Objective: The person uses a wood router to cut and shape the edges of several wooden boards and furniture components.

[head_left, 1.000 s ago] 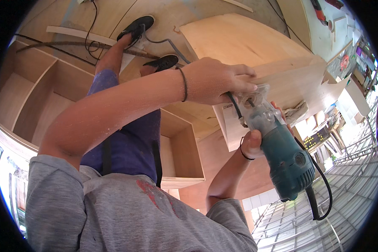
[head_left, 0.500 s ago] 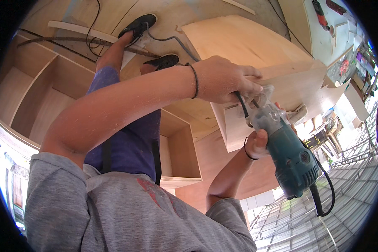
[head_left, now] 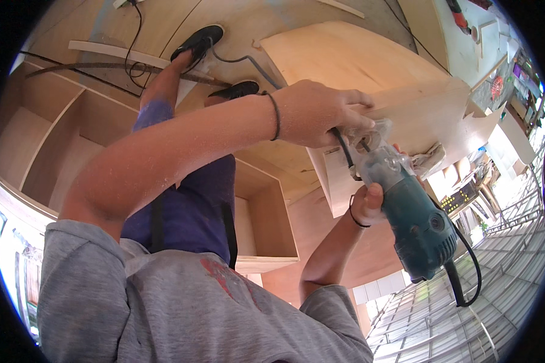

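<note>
My right hand (head_left: 369,204) is wrapped round a teal trim router (head_left: 415,227) with a clear plastic base (head_left: 374,145). The router slants, its base toward the upper left and its motor end toward the lower right. My left hand (head_left: 321,115) reaches across from the left, its bent fingers at the base's upper edge; its thumb is hidden. A short black strip (head_left: 343,148) runs from under that hand down beside the base. Right behind both hands is a pale wooden panel piece (head_left: 399,121) with a corner edge. Contact between base and wood cannot be made out.
Open wooden cabinet frames (head_left: 60,139) stand at the left and below my arm. A large plywood sheet (head_left: 345,54) lies beyond my hands. Black cords (head_left: 136,42) and a wood strip (head_left: 118,51) lie on the floor by my feet. A red tool (head_left: 458,17) is at the upper right.
The router and both hands have shifted slightly left, and the clear base now shows more of its face. My left fingers have straightened a little.
</note>
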`<move>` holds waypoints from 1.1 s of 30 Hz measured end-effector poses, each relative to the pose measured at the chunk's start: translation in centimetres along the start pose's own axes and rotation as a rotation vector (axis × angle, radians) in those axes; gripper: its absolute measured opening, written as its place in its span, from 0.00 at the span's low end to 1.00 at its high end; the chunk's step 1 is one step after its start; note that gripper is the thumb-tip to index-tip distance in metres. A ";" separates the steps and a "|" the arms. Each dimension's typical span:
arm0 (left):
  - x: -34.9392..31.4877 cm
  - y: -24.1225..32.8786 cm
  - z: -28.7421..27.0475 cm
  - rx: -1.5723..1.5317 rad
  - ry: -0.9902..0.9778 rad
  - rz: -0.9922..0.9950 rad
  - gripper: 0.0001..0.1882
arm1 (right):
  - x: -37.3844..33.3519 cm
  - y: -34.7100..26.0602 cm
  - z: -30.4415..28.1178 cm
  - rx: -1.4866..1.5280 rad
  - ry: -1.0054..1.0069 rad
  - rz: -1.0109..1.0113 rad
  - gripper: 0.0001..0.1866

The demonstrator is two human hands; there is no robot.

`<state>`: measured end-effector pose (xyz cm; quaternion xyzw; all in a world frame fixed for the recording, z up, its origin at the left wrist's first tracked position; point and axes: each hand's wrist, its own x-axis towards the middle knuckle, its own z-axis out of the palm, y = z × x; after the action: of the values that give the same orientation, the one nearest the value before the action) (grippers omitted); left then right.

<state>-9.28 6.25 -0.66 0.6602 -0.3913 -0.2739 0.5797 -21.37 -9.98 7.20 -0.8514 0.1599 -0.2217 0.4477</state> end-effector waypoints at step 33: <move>-0.5 2.2 -0.8 -0.018 -0.053 -0.121 0.30 | -2.1 0.3 1.1 -0.015 0.095 -0.095 0.49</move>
<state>-9.36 7.03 1.59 0.6699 -0.3636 -0.3293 0.5572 -22.62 -8.39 5.88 -0.8499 0.1418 -0.2817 0.4222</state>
